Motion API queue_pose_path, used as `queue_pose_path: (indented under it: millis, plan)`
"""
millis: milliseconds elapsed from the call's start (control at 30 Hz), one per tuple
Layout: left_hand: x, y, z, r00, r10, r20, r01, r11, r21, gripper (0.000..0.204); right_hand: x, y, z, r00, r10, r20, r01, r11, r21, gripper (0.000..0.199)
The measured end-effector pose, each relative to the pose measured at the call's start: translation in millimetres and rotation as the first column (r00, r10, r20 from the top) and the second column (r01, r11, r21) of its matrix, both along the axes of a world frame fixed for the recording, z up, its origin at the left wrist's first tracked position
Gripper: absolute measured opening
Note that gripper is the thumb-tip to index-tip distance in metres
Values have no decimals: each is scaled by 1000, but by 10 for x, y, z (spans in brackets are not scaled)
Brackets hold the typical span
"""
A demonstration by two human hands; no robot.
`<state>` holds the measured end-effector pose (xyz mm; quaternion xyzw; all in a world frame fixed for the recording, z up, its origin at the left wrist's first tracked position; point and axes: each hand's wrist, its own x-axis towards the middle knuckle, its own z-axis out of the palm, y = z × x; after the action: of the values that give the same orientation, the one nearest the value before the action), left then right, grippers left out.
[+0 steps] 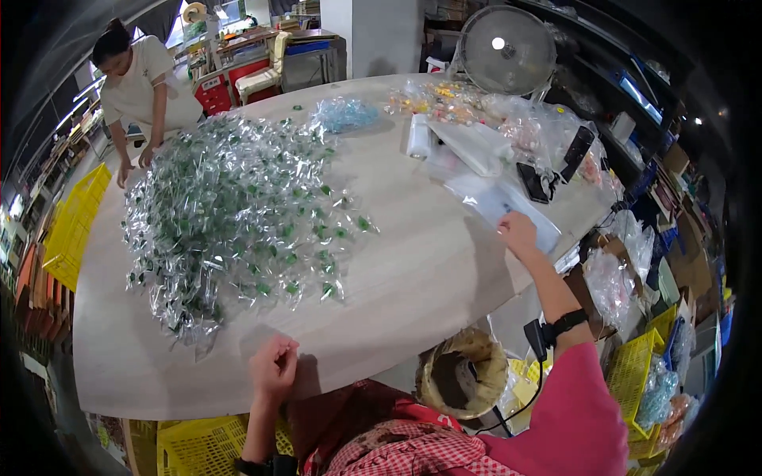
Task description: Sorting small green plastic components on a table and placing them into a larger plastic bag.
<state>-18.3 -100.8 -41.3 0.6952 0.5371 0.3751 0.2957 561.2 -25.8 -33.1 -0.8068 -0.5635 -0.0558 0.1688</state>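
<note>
Clear flat plastic bags [482, 196] lie at eleven o'clock from the nearer right hand [518, 233], long axis ten-to-four; whether its grip pinches film, I cannot tell. Left hand [274, 369]: loosely curled, seemingly empty.

Wearer's dress and fittings, seen from above. The right sleeve [567, 404] is plain deep pink, loose, and ends above the elbow. The apron [429, 454] is of small red-and-white check, its front bearing dark brown blotches; a plain red strip [432, 414] with a white marking adjoins it, and darker red cloth [337, 416] lies alongside. The right arm carries a broad black strap [567, 321] with a small black box-shaped unit [536, 339], from which a thin black cable [529, 404] descends in a curve. A black band [278, 465] encircles the left forearm. Left hand [274, 369] and right hand [517, 232] are ungloved.
</note>
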Motion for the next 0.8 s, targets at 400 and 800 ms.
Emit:
queue_pose_path:
  millis: [400, 800]
  plan:
    - [111, -9, 69, 992, 33, -122, -3, 971, 239, 7, 486, 160, 584, 992, 118, 40, -120, 992, 43, 20]
    - [29, -54, -15, 995, 17, -103, 6, 976, 219, 5, 591, 394, 1310, 995, -71, 76, 25, 871, 491, 25]
